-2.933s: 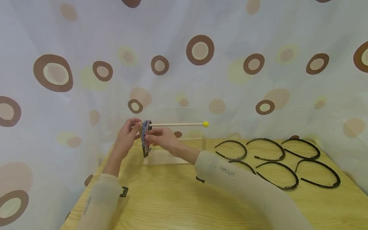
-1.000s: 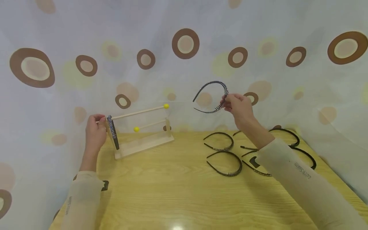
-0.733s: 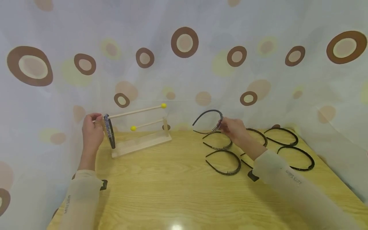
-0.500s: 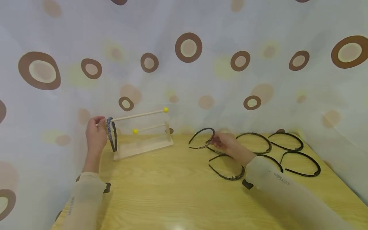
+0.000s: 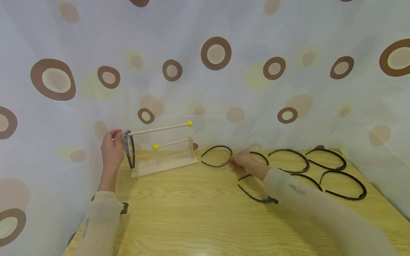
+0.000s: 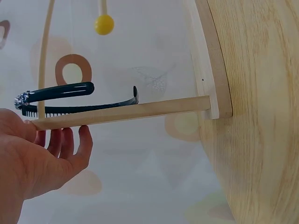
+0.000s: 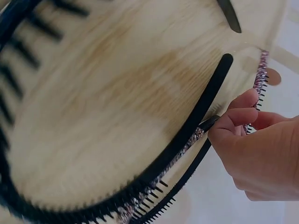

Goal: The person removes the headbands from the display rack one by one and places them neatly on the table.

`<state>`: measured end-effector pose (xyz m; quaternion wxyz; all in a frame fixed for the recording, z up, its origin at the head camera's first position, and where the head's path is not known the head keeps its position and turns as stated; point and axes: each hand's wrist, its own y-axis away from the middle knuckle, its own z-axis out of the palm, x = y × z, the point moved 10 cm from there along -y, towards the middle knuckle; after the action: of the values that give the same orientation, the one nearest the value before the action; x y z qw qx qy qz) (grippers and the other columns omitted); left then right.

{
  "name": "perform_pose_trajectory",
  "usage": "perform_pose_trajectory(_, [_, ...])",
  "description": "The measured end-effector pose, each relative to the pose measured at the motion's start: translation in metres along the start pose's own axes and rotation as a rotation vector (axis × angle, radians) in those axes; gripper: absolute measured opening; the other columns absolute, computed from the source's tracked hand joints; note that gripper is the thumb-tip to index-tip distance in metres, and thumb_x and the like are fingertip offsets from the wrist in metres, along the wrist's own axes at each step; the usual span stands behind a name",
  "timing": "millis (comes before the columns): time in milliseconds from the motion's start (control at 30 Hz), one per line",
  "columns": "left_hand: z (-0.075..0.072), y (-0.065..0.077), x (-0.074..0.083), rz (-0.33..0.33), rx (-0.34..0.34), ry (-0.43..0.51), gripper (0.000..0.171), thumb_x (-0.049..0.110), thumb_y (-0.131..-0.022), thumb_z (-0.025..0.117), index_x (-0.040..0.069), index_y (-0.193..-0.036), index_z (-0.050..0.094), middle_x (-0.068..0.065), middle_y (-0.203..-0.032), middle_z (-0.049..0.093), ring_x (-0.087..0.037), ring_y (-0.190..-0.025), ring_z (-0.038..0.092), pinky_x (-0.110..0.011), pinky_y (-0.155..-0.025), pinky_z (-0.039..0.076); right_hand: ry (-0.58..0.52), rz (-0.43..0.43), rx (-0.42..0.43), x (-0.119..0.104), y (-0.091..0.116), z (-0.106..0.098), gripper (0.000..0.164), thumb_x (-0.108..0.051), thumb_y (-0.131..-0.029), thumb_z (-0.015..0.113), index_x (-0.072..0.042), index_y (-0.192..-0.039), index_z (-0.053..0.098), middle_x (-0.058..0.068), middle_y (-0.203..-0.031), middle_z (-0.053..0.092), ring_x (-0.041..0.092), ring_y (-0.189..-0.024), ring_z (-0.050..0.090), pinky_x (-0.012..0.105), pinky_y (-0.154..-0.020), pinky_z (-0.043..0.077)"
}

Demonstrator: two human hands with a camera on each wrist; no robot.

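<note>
On the left, my left hand (image 5: 112, 149) grips the top of a wooden stand's upright (image 6: 149, 110), fingertips under the post in the left wrist view. The stand's base (image 5: 166, 164) sits on the table, and its two rods end in yellow balls. Right beside the left fingers, a glittery toothed headband (image 5: 126, 144) hangs from the upper rod. My right hand (image 5: 245, 161) pinches the curved side of another headband (image 5: 216, 166) low at the table, right of the stand. Its glittery band (image 7: 261, 70) and teeth show beside the fingers in the right wrist view.
Several black toothed headbands lie on the wooden table (image 5: 179, 213) at the right, among them a far one (image 5: 339, 167) and a near one (image 5: 363, 195). My right forearm partly covers some. A patterned curtain (image 5: 250, 28) hangs behind the table.
My right hand took one headband off the stand, carried it right and lowered it to the table beside the others. My left hand stayed at the stand, which now sits angled.
</note>
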<state>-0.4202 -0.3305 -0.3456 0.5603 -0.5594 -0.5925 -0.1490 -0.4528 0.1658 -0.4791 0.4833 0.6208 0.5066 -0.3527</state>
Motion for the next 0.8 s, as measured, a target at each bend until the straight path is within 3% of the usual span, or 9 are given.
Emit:
perform_pose_trajectory(133, [-0.001,-0.001,-0.001,-0.006,-0.016,0.02,0.049,0.036,-0.111,0.038,0.0,-0.141,0.05,-0.015,-0.132,0.053,-0.011,-0.09,0.054,-0.022,-0.074,0.05,0.091,-0.023,-0.031,-0.003,-0.002,0.002,0.023,-0.006,-0.098,0.063,0.015,-0.103,0.069,0.02,-0.083,0.073,0.017,-0.058,0.066,0.021,-0.048,0.049])
perform_pose_trajectory(300, [0.0,-0.001,-0.003,-0.003,-0.046,0.027,0.05,0.037,-0.111,0.036,0.0,-0.143,0.049,-0.016,-0.136,0.052,-0.018,-0.102,0.056,-0.025,-0.081,0.051,0.088,-0.026,-0.064,-0.003,-0.001,0.001,0.023,-0.004,-0.096,0.055,0.016,-0.1,0.067,0.021,-0.083,0.072,0.019,-0.06,0.064,0.025,-0.049,0.044])
perform_pose_trajectory(467, [0.0,-0.001,-0.007,-0.009,-0.049,0.021,0.052,0.041,-0.111,0.035,0.002,-0.144,0.048,-0.017,-0.14,0.051,-0.028,-0.118,0.055,-0.034,-0.092,0.052,0.126,-0.017,-0.143,-0.018,0.005,0.003,0.034,-0.006,-0.095,0.053,0.018,-0.12,0.058,0.029,-0.101,0.07,0.027,-0.073,0.071,0.029,-0.061,0.055])
perform_pose_trajectory(600, [0.0,-0.001,-0.01,-0.018,-0.032,0.037,0.052,0.043,-0.11,0.038,0.004,-0.143,0.049,-0.017,-0.139,0.052,-0.03,-0.122,0.053,-0.042,-0.096,0.052,0.231,-0.03,-0.187,-0.044,0.009,0.0,0.043,-0.014,-0.099,0.055,0.015,-0.13,0.055,0.031,-0.111,0.068,0.028,-0.077,0.074,0.028,-0.062,0.06])
perform_pose_trajectory(733, [-0.001,-0.003,-0.008,-0.008,-0.014,0.025,0.049,0.04,-0.11,0.04,0.003,-0.141,0.051,-0.018,-0.138,0.053,-0.033,-0.123,0.052,-0.048,-0.101,0.049,0.274,-0.09,-0.207,-0.081,0.013,-0.001,0.04,-0.018,-0.098,0.056,0.01,-0.126,0.061,0.026,-0.11,0.07,0.033,-0.09,0.073,0.028,-0.068,0.059])
perform_pose_trajectory(800, [-0.003,-0.004,-0.005,-0.004,-0.009,0.024,0.048,0.038,-0.11,0.041,0.002,-0.139,0.052,-0.018,-0.136,0.054,-0.034,-0.122,0.053,-0.048,-0.102,0.048,0.271,-0.128,-0.215,-0.102,0.019,0.002,0.038,-0.02,-0.098,0.057,0.007,-0.123,0.063,0.022,-0.109,0.072,0.035,-0.097,0.071,0.034,-0.077,0.059])
